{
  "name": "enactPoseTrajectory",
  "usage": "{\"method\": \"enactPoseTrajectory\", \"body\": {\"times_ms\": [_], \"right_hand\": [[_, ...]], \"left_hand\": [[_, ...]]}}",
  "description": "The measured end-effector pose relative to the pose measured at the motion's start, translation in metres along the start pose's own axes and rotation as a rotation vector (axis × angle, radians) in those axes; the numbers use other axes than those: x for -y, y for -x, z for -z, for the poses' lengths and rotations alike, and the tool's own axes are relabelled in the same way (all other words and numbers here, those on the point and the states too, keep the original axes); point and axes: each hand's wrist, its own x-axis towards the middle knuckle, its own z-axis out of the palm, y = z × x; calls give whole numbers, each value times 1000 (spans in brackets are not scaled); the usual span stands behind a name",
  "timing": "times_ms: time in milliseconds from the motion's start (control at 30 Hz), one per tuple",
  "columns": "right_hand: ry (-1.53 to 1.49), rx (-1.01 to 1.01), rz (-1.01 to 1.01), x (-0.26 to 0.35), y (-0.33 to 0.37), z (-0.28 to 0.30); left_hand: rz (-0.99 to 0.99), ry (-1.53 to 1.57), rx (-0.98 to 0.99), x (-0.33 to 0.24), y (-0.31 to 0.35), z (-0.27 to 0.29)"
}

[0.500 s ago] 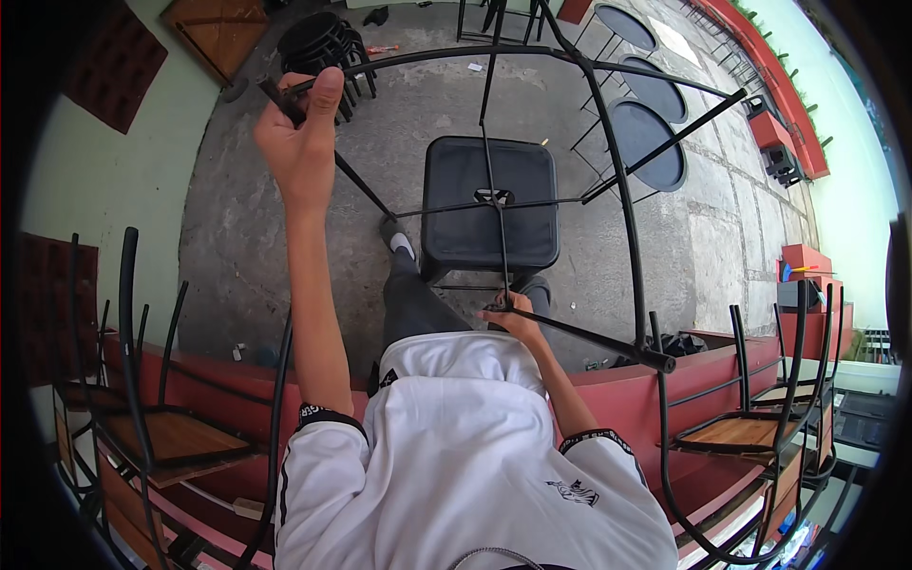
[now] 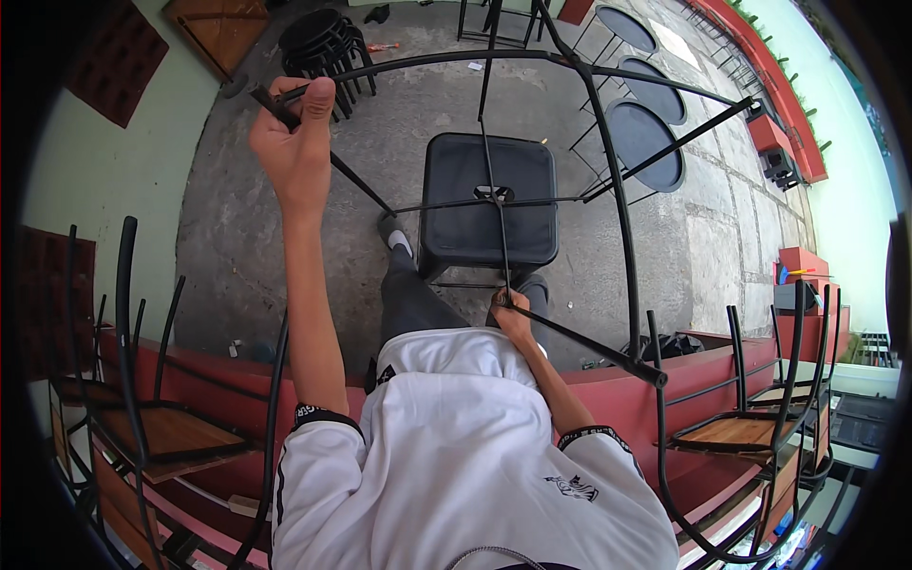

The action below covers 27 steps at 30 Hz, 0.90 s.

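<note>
Black metal frame (image 2: 589, 343) over stool (image 2: 456, 171) — left hand (image 2: 296, 147) clamped on far tube; right hand (image 2: 514, 318) gripping near tube.

Left hand (image 2: 296, 157) curled, arm (image 2: 313, 313) outstretched

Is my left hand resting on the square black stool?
No, your left hand grips the black metal frame, to the left of the stool.

Round dark tables (image 2: 651, 128), stacked stools (image 2: 310, 34) (also dark), wooden-seated chairs (image 2: 185, 432).
</note>
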Motion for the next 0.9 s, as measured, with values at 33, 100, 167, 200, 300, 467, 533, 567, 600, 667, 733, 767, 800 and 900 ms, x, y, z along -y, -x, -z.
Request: {"method": "enactPoseTrajectory", "body": {"times_ms": [33, 100, 167, 200, 300, 467, 533, 567, 600, 667, 733, 767, 800, 900], "right_hand": [[-31, -160, 1, 1, 0, -2], [-131, -422, 51, -1, -6, 1], [-115, -577, -63, -8, -14, 13], [-164, -599, -147, 7, -17, 15], [-37, -836, -121, -25, -36, 29], [-58, -1004, -163, -30, -41, 15], [-14, -1023, -158, -30, -36, 12], [44, -970, -79, -30, -31, 11], [101, -915, 1, -31, -25, 11], [-21, -833, -19, -36, -14, 17], [-144, -743, -32, -33, -6, 22], [-223, -667, -68, -32, 1, 25], [-302, -593, -103, -30, 7, 28], [-612, -434, -74, -24, 17, 42]], "left_hand": [[-5, -28, -17, -1, 1, 0], [-14, -54, -33, -5, 4, -5], [18, -100, -82, -15, 11, -13], [14, -111, -88, -20, 17, -14], [67, -96, -116, -36, 38, -35], [64, -107, -154, -53, 68, -48], [84, -44, -135, -66, 82, -53], [88, -45, -133, -70, 88, -56], [104, -13, -102, -75, 93, -57], [127, -3, -50, -78, 98, -57], [135, 20, -61, -74, 97, -54], [144, 43, -70, -72, 96, -52], [144, 44, -68, -69, 94, -48], [142, -8, -63, -65, 92, -40]]}}
